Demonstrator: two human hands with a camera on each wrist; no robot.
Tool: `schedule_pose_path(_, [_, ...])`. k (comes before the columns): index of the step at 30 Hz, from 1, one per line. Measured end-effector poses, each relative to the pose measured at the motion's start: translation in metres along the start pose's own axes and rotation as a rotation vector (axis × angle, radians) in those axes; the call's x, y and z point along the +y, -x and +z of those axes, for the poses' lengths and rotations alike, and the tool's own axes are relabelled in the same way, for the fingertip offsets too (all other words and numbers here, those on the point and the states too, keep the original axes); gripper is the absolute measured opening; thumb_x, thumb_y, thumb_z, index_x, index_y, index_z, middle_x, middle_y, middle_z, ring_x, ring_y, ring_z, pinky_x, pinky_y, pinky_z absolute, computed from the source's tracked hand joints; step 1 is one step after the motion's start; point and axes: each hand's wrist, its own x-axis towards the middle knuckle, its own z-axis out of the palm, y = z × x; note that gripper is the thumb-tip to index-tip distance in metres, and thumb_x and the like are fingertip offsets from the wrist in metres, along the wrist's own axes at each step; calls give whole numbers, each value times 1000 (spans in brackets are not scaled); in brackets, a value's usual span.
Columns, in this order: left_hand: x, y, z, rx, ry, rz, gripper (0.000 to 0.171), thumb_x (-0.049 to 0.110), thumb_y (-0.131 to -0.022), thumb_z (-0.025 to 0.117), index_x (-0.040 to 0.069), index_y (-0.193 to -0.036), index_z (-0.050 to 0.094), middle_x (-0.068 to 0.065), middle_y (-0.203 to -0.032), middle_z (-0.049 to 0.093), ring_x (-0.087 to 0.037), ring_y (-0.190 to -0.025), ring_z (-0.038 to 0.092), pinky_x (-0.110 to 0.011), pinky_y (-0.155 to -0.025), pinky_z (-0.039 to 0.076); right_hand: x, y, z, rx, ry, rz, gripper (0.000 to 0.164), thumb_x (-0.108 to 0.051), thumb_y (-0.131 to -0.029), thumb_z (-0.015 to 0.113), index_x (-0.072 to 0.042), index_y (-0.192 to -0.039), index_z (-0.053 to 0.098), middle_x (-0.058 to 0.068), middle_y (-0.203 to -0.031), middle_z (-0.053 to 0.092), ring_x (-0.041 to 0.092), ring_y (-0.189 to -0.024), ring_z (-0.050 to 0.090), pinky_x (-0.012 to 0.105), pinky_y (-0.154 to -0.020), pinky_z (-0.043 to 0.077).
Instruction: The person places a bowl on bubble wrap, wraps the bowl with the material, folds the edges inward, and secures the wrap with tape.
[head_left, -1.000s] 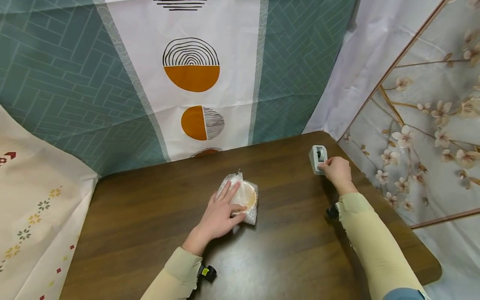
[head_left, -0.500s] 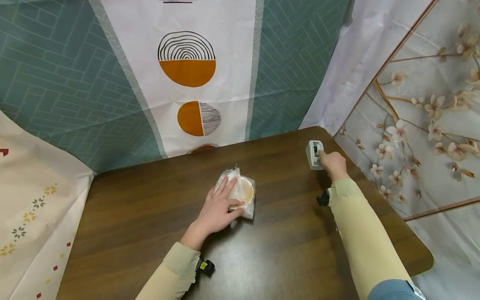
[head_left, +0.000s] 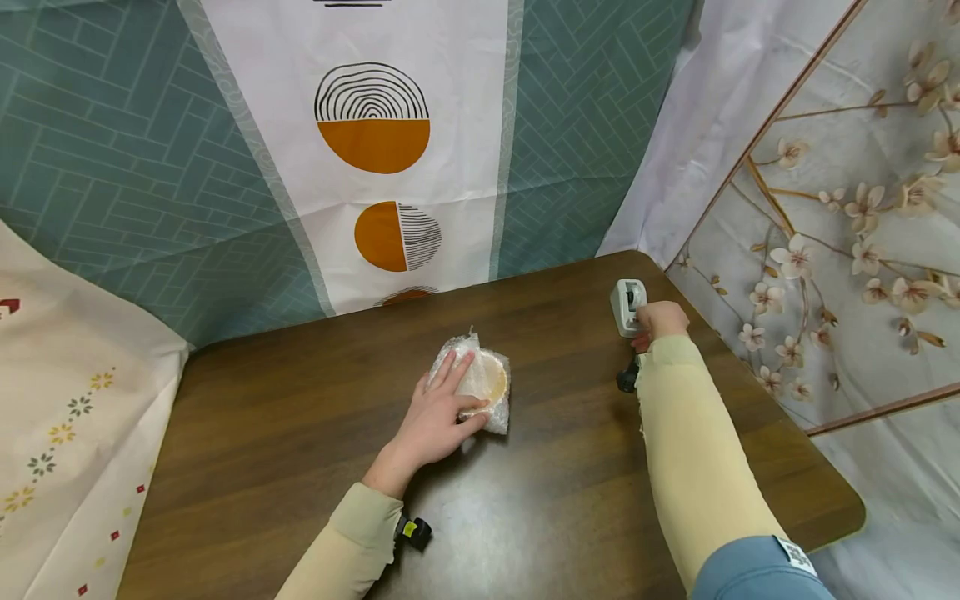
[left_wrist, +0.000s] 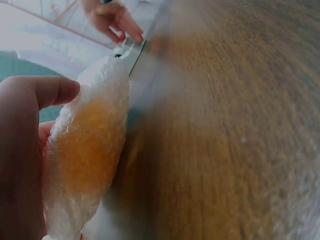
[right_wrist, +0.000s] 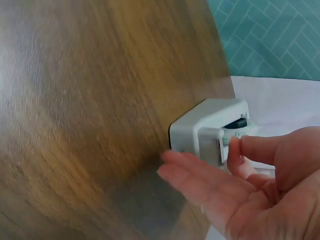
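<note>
- My right hand (head_left: 660, 321) has drawn in a little against the tape dispenser (head_left: 627, 307) compared with a second ago; then it was reaching at the dispenser's near side, now thumb and forefinger meet at the tape end on top.
- Right wrist view: thumb and forefinger pinch at the tape edge on the dispenser (right_wrist: 212, 130), the other fingers (right_wrist: 200, 172) straight below it. I judge it's gripping the tape tip, about to pull a strip.
- Left hand (head_left: 435, 417) hasn't shifted: lies flat with fingers spread, pressing the bubble-wrapped bowl (head_left: 483, 382) onto the table (head_left: 300, 433). Hand relaxed, thumb along the bundle's near edge.
- Left wrist view: the wrap (left_wrist: 85, 160) shows orange through the bubbles, thumb (left_wrist: 42, 92) on top.
- Bundle sits mid-table, well apart from the dispenser, which stands near the far right corner.
- Meaning: wrap is held shut, waiting for tape.
- Around: patterned cloth backdrop (head_left: 375, 142) behind, floral sheet (head_left: 847, 250) to the right, pale cloth (head_left: 67, 400) on the left.
- Nothing lies between bundle and dispenser; only my right sleeve (head_left: 697, 450) crosses that stretch.
</note>
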Motion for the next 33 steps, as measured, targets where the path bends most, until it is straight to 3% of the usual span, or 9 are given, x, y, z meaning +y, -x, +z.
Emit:
schedule_pose_path(3, [0, 0, 1, 12, 11, 8, 40, 52, -104, 60, 26, -125, 83, -2, -179, 19, -29, -165, 3, -78, -118, 18, -2, 3, 2, -14, -118, -3, 55, -11, -103, 37, 25, -144, 29, 34, -83, 73, 28, -55, 74, 41, -64, 65])
schedule_pose_path(5, [0, 0, 2, 11, 17, 9, 40, 52, -104, 60, 27, -126, 82, -1, -179, 19, -29, -165, 2, -78, -119, 18, 0, 4, 4, 17, -156, -13, 56, -12, -102, 39, 23, -146, 34, 37, -98, 72, 28, -58, 75, 44, -67, 65])
schedule_pose_path(9, [-2, 0, 3, 9, 20, 12, 41, 53, -105, 59, 27, -126, 82, -1, -179, 17, -28, -165, 1, -78, -119, 17, 8, 5, 6, 22, -289, -21, 52, -19, -107, 47, 12, -149, 45, 29, -121, 64, 22, -63, 75, 49, -90, 62])
schedule_pose_path(12, [-3, 0, 2, 14, 24, 16, 40, 53, -105, 60, 26, -126, 82, -1, -179, 17, -28, -165, 0, -79, -118, 17, 13, 9, 5, -32, -423, -14, 50, -24, -112, 50, 5, -152, 46, 21, -127, 63, 17, -65, 76, 52, -107, 53])
schedule_pose_path(16, [-3, 0, 1, 16, 29, 20, 38, 52, -105, 61, 27, -125, 82, -1, -179, 17, -28, -165, 0, -79, -118, 17, 19, 12, 2, -93, -570, -10, 53, -29, -113, 49, 1, -157, 43, 17, -122, 64, 17, -69, 77, 51, -113, 47])
schedule_pose_path(19, [-3, -1, 2, 8, 33, 23, 39, 52, -105, 61, 26, -126, 82, -2, -179, 17, -29, -165, 0, -80, -118, 16, 25, 11, 2, -105, -633, -10, 56, -31, -113, 47, -2, -160, 41, 15, -110, 68, 18, -70, 77, 46, -108, 52])
schedule_pose_path(25, [-2, -2, 2, -7, 36, 30, 41, 53, -105, 60, 25, -127, 82, -2, -179, 16, -31, -165, 1, -80, -118, 15, 35, 12, 12, -46, -710, -24, 50, -34, -112, 48, -4, -152, 50, 4, -79, 70, 12, -65, 75, 29, -75, 59])
schedule_pose_path(29, [-4, -1, 2, -10, 43, 21, 42, 53, -105, 60, 25, -128, 81, 0, -179, 14, -28, -165, -1, -79, -119, 14, 37, 14, 21, 25, -760, -37, 41, -37, -110, 54, -6, -135, 59, 1, -79, 71, 9, -67, 74, 27, -73, 57])
schedule_pose_path(33, [-5, -1, 3, -1, 48, 23, 43, 54, -105, 59, 26, -128, 81, 0, -179, 14, -27, -165, -2, -80, -119, 14, 36, 13, 25, 67, -753, -72, 46, -39, -110, 58, -3, -137, 61, 0, -83, 70, 8, -65, 72, 26, -71, 57])
